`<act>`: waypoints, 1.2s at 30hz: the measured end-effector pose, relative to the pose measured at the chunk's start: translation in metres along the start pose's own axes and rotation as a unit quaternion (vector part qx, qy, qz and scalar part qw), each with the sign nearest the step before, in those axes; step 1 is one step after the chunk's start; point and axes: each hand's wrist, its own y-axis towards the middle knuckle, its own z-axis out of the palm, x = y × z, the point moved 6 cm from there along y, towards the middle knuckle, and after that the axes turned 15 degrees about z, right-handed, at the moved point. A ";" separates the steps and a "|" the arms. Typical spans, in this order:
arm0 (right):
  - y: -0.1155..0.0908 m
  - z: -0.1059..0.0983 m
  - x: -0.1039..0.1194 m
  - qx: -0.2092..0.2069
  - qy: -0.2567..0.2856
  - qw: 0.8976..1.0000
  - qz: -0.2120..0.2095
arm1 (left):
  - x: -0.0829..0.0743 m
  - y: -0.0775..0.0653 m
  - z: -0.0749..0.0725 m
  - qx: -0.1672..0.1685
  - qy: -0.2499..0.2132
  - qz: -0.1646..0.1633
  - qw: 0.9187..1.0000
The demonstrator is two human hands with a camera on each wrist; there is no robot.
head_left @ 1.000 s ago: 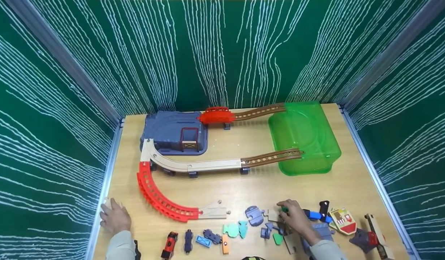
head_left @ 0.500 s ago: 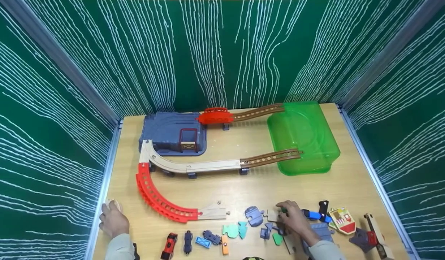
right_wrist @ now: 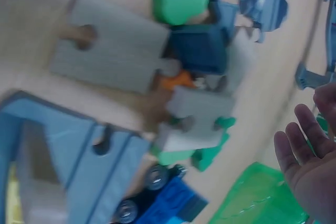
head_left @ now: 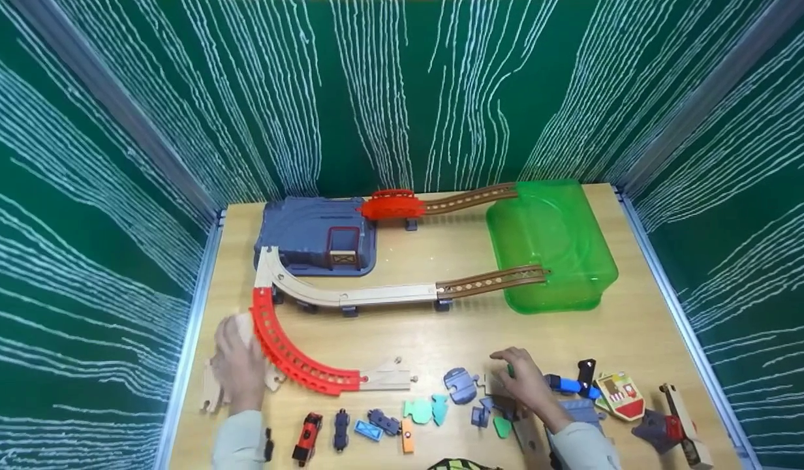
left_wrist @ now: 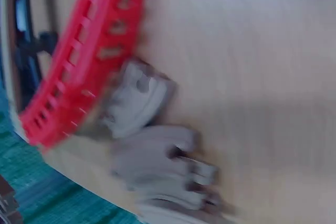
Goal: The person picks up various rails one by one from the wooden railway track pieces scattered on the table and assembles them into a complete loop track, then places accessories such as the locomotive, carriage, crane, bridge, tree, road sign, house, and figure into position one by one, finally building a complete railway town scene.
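My left hand hovers over or touches pale wooden track pieces beside the red curved track. Motion blur hides whether it grips one. Those wooden pieces lie heaped in the left wrist view, where the hand is out of sight; one piece sits close against the red track. My right hand is above loose parts at the front right. Its fingers look relaxed and spread in the right wrist view. Something small and green shows between thumb and index finger; whether they touch it is unclear.
A grey-blue toy base and a green translucent bin stand at the back, linked by tracks. Along the front lie a red engine, small wagons and flat green pieces. A crane-like toy stands at right.
My left hand has moved right and farther back, from the table's left edge to beside the red track; wooden pieces now show there. My right hand has shifted slightly and its index finger is straighter.
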 end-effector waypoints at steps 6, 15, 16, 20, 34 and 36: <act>0.008 0.004 0.021 0.006 0.018 0.999 -0.034 | -0.026 0.003 0.006 -0.045 -0.021 0.032 0.998; 0.011 0.022 0.042 0.019 0.036 0.998 -0.050 | -0.084 -0.016 0.053 0.044 -0.115 0.013 0.992; 0.012 0.024 0.046 0.021 0.035 0.998 -0.053 | -0.092 -0.018 0.059 0.052 -0.120 0.017 0.991; 0.018 0.036 0.066 0.040 0.047 0.996 -0.061 | -0.126 -0.028 0.080 0.075 -0.147 0.052 0.985; 0.048 0.088 0.134 0.201 0.294 0.932 0.062 | -0.215 -0.041 0.121 0.064 -0.166 0.227 0.958; 0.048 0.084 0.138 0.195 0.322 0.922 0.084 | -0.217 -0.043 0.124 0.057 -0.170 0.235 0.955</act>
